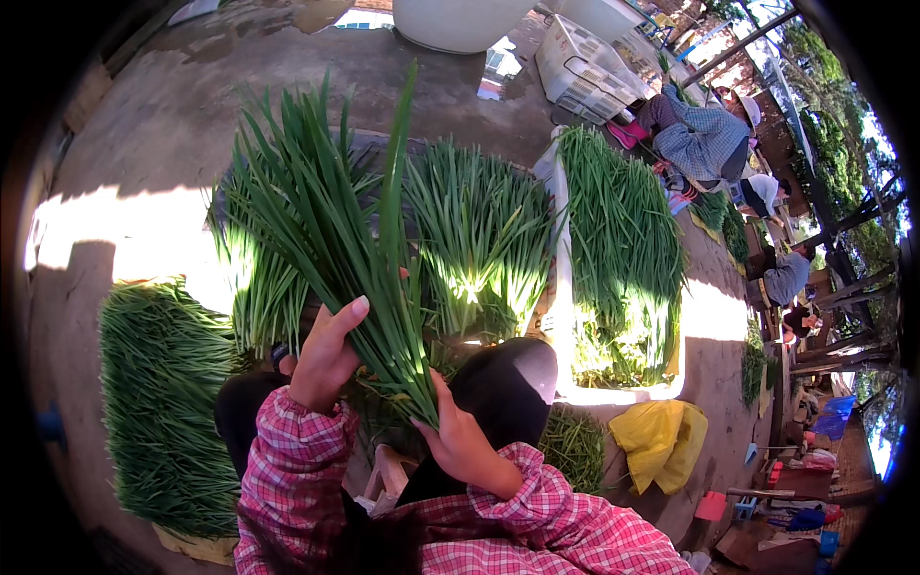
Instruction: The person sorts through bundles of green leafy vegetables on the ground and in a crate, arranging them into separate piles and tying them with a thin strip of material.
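Both my hands hold one loose bunch of garlic chives (331, 225) in front of my knees. The long flat leaves fan out away from me, and one broad leaf stands apart on the right. My left hand (331, 350) is closed round the left side of the bunch, thumb on top. Around the narrow lower end wraps my right hand (465, 436); some of its fingers are hidden. Beyond the bunch, more chives (479, 230) lie spread on the ground. To the right, a white tray (563, 264) is heaped with chives (618, 230).
A big pile of chives (168, 402) lies at the left, with loose trimmings (573, 446) by my right knee. A yellow sack (661, 441) rests near the tray. White crates (585, 67) and a large white tub (460, 19) stand at the back. Several people (704, 139) sit at the right.
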Available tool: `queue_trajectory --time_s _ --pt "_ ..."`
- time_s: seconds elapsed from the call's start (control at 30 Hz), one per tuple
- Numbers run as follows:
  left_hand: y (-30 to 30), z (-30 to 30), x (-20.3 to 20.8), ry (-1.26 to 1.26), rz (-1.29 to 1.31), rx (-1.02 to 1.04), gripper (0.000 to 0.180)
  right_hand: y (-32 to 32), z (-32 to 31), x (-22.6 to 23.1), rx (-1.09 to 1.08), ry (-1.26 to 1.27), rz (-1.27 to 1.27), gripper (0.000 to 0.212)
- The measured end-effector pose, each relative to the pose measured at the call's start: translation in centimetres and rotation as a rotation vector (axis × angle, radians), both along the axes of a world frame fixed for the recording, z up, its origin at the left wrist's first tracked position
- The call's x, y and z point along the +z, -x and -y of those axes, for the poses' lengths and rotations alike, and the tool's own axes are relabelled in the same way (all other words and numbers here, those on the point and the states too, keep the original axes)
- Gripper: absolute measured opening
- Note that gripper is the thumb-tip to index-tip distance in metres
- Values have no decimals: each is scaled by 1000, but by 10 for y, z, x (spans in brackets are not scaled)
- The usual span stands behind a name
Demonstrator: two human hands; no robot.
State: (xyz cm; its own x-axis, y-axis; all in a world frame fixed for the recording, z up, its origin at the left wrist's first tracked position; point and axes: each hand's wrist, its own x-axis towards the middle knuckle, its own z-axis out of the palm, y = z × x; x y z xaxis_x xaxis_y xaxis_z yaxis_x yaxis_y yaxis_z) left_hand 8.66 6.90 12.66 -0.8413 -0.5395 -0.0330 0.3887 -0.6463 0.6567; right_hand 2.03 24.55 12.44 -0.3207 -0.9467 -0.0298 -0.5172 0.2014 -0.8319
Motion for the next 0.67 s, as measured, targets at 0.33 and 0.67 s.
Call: queue_trajectory --time_s 0.33,0.67 --pt "-5 -2 0 -64 50 8 49 0 1 2 -11 -9 25 63" --pt "-4 -4 0 -115 51 43 41 -1 -1 0 -14 -8 10 63"
